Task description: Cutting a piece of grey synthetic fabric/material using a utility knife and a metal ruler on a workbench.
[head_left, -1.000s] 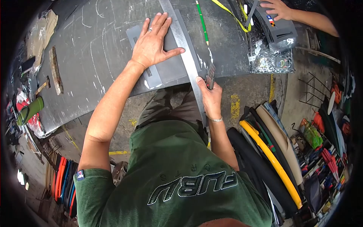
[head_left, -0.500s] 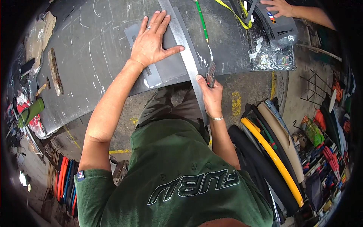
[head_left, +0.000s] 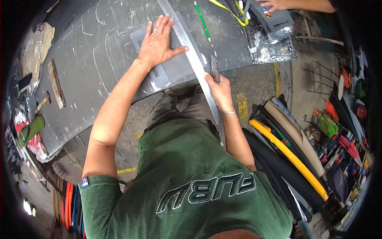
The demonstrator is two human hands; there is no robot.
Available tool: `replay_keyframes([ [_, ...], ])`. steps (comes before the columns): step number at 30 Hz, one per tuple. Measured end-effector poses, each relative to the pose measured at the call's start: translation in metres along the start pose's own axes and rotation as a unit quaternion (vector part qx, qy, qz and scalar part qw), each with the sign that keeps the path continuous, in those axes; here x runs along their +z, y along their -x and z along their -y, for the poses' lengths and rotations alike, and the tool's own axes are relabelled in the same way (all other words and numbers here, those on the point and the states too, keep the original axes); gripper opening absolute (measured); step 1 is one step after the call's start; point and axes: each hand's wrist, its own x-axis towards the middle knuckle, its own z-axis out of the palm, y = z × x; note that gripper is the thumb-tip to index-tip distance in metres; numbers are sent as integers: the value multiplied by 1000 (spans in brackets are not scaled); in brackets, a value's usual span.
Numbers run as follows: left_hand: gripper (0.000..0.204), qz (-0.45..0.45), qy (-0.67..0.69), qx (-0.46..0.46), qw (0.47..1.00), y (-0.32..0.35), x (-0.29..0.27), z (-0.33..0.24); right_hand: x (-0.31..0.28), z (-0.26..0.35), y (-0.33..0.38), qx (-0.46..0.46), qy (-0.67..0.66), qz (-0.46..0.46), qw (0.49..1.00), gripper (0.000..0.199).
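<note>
My left hand (head_left: 157,47) lies flat, fingers spread, on a dark grey sheet (head_left: 178,68) on the worktable. Its thumb presses on a long metal ruler (head_left: 190,48), which crosses the sheet and sticks out past the table's near edge. In my right hand (head_left: 221,92) is a utility knife (head_left: 215,71), its blade pointing away from me. That hand is just off the near edge, its thumb against the ruler's right side. The blade tip is right of the ruler; whether it touches anything, I cannot tell. Beyond it lies a green pencil (head_left: 202,22).
A co-worker's hand (head_left: 270,4) rests on a grey stitched piece (head_left: 274,22) at the far right, near a yellow tape measure (head_left: 230,14). A wooden stick (head_left: 57,83) and a hammer (head_left: 42,102) lie at the left. Rolls of material, one yellow (head_left: 286,159), stand right of me.
The whole view has shifted a little. My right hand with the knife has moved slightly forward, and the blade points more straight ahead. My left hand stays on the sheet and ruler.
</note>
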Motion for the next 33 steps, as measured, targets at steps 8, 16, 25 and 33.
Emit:
replay_keyframes([
  [8,113,108,-64,-62,990,-17,-17,-21,-11,66,21,-66,316,-107,940,47],
  [16,95,133,-71,-94,984,-25,-20,-43,2,94,-33,-76,382,-25,921,48],
  [25,83,75,-2,-155,985,-5,-36,-41,13,102,-48,-41,360,70,929,38],
  [33,37,-184,418,-130,880,58,-298,-185,-3,98,-50,-76,384,67,918,40],
])
